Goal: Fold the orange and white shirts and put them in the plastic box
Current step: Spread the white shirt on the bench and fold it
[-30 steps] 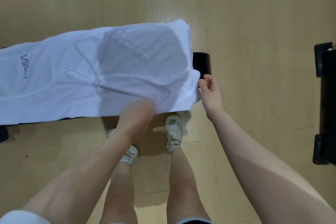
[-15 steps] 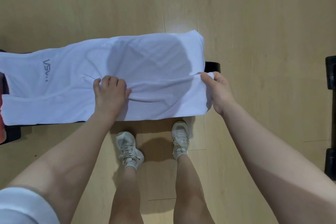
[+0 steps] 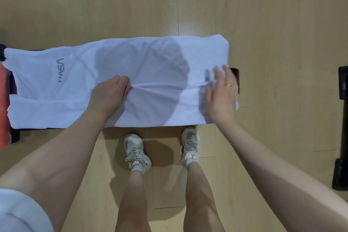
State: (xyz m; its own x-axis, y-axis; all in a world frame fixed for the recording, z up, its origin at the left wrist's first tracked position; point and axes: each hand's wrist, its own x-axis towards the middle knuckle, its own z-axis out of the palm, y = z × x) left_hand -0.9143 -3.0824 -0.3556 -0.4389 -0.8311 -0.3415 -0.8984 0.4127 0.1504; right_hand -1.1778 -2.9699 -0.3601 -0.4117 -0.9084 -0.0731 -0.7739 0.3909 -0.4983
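The white shirt (image 3: 146, 66) lies spread across a low black bench, its grey logo toward the left, with its near long edge folded up over the middle. My left hand (image 3: 109, 96) pinches the folded edge near the shirt's centre. My right hand (image 3: 222, 92) hovers with straight, blurred fingers over the shirt's right end, holding nothing. A strip of the orange shirt (image 3: 3, 103) shows at the far left edge, partly under the white one. The plastic box is out of view.
The black bench (image 3: 236, 79) peeks out at the right end of the shirt and at the left. A second black frame (image 3: 342, 128) stands at the right edge. My feet in white shoes (image 3: 136, 153) stand on the wooden floor just before the bench.
Both hands carried the shirt's near edge up and laid it over the middle. My right hand has since let go of the edge and opened above the right end.
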